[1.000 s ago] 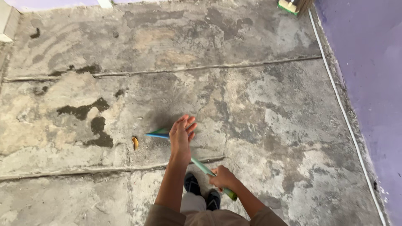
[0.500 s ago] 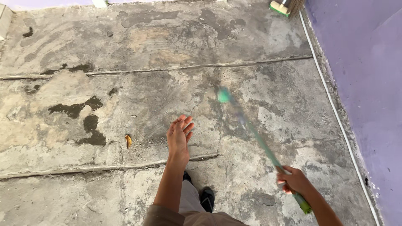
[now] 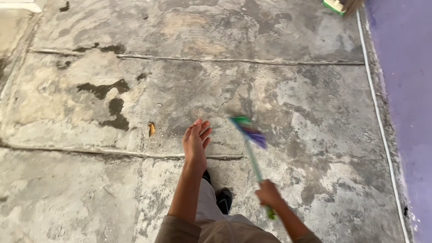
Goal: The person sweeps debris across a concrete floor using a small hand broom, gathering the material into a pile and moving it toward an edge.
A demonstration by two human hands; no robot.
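— Swinging the stick [image 3: 251, 148] with my right hand [image 3: 268, 193], fingers wrapped round its green shaft; its blurred green-and-purple tip hangs above the floor [image 3: 315, 117].

— And your left hand [image 3: 195, 140]?

— Held out flat, fingers spread, holding nothing, near the leaf [image 3: 151, 129].

— Which step, then?

— Mid-swing, I judge. Next calls for a firm grip and steering the tip clear of my palm.
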